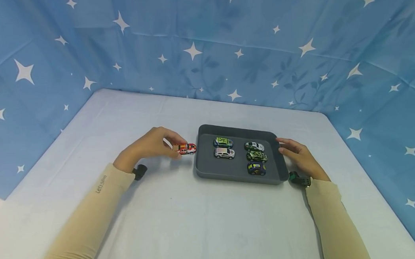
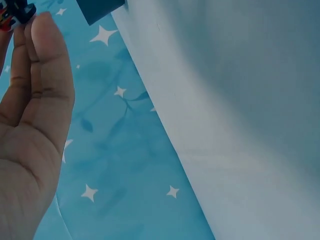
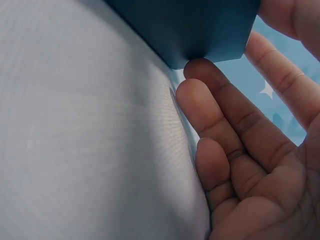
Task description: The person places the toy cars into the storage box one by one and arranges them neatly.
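My left hand pinches a red and white toy car between thumb and fingers, just off the left wall of a dark grey tray. Only part of that car shows in the left wrist view, above the left hand. At the tray's right wall, my right hand holds the rim with thumb and index finger. In the right wrist view, other fingers of the right hand lie against or near the wall's outside, close to the tabletop.
Inside the tray stand a green-yellow toy car and a white one at left. A white-green car, a camouflage car and a dark blue car form a column at right. A white cloth covers the table; a starry blue curtain surrounds it.
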The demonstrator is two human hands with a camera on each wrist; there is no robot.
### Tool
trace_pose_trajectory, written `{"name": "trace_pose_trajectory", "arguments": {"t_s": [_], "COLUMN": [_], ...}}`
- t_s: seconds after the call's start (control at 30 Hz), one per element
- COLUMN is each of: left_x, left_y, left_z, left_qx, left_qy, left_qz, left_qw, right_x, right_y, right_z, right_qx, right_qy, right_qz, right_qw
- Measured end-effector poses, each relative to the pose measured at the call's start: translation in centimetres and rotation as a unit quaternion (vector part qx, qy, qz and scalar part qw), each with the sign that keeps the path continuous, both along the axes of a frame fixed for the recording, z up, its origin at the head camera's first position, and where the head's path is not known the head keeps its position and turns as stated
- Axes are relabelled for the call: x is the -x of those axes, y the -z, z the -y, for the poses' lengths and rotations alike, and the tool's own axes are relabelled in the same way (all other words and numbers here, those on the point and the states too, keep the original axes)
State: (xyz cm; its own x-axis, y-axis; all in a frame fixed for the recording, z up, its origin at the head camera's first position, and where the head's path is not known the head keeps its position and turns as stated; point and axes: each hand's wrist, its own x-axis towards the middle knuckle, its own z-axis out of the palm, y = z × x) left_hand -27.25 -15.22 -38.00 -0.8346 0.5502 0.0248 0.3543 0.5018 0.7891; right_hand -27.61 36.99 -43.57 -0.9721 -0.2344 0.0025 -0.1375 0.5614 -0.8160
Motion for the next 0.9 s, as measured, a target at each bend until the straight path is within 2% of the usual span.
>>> {"name": "trace_pose_trajectory", "arguments": {"t_s": [0.47,0.9], "left_x": [-0.1,0.1], "left_y": [0.7,0.3], "left_z": [-2.5,-4.4], "left_qx": [-0.004,-0.01], "left_qy": [0.025,0.048], "left_qz": [-0.046,-0.058], "left_qw": [0.9986,0.9971], "right_x": [-0.2,-0.2], "right_y": [-0.1,-0.1], "right_z": [0.1,0.1], "right_qx": [0.007,0.005], "right_qy": [0.003,0.009], "right_qz": [-0.002,0.002], "right_qw": [1.0,1.0]}}
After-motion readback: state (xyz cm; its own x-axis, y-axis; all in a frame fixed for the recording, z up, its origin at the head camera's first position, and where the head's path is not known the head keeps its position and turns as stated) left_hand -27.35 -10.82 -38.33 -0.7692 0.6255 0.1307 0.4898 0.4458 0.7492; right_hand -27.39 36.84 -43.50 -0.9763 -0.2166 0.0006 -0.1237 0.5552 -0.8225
